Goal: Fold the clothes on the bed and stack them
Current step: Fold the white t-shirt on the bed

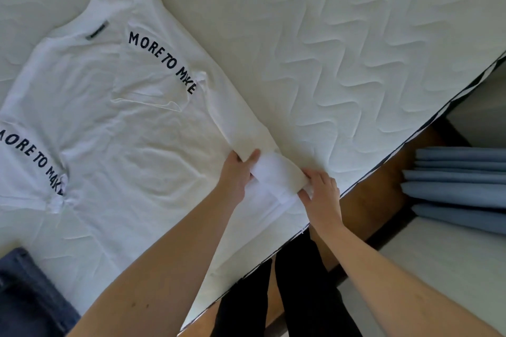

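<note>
A white T-shirt (131, 128) with black "MORE TO MAKE" lettering on both sleeves lies spread flat on the mattress (342, 35), collar toward the far left. Its right side is folded inward along a long crease. My left hand (236, 175) pinches the bottom hem of that folded strip between thumb and fingers. My right hand (320, 194) grips the same hem corner a little nearer the bed's edge, and the fabric curls up between the two hands.
A dark blue denim garment (30, 298) lies at the bottom left corner of the bed. The mattress edge (410, 139) runs diagonally at right, with wooden floor and blue curtain folds (460, 186) beyond. My legs in black trousers (301, 290) stand against the bed.
</note>
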`<state>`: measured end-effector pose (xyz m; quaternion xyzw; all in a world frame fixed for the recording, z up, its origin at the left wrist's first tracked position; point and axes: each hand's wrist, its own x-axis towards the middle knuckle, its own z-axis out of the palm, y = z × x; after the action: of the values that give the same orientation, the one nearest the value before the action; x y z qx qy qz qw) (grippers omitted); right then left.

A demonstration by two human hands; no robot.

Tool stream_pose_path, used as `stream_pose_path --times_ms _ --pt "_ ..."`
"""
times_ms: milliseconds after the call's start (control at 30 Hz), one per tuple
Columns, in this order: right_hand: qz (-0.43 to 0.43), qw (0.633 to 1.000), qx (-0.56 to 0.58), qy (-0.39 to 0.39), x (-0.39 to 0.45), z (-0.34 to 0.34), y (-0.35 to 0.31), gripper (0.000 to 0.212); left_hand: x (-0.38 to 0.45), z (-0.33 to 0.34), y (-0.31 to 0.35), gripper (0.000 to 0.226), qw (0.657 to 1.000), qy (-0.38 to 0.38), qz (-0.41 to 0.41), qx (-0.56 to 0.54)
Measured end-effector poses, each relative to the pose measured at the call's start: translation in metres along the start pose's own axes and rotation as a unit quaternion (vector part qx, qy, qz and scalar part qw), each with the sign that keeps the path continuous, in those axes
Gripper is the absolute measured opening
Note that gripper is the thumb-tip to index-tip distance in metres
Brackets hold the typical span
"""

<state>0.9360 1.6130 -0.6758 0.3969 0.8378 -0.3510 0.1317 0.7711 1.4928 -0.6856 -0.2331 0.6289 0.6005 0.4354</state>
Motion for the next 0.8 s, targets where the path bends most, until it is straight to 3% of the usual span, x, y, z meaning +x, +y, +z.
stream_pose_path --times_ms 100,200,300,400,500,633,800 --pt "0.013 0.999 0.049 0.000 0.000 0.002 -0.001 0.041 -0.010 0.004 -0.007 0.044 0.997 -0.052 -0.028 0.043" --pt "0.051 0.996 0.067 0.015 0.003 0.005 -0.008 0.042 -0.018 0.008 -0.015 0.032 0.992 -0.081 -0.080 0.062" --pt "0.086 0.995 0.041 0.011 0.005 0.008 -0.014 0.044 -0.026 0.011 -0.021 0.021 0.990 -0.083 -0.110 0.020" --pt "0.074 0.997 0.031 -0.008 0.002 0.010 -0.013 0.036 -0.031 0.011 -0.022 0.026 0.985 -0.092 -0.137 -0.039" --pt "0.131 0.974 0.187 -0.002 -0.001 0.004 -0.017 0.024 -0.034 0.012 -0.024 0.029 0.983 -0.116 -0.132 -0.046" --pt "0.148 0.965 0.216 0.026 -0.006 -0.004 -0.014 0.033 -0.035 0.006 -0.028 0.022 0.989 -0.064 -0.090 0.094" --pt "0.158 0.976 0.150 0.024 -0.017 -0.006 0.003 0.018 -0.037 0.009 -0.040 0.023 0.961 -0.061 -0.079 0.257"
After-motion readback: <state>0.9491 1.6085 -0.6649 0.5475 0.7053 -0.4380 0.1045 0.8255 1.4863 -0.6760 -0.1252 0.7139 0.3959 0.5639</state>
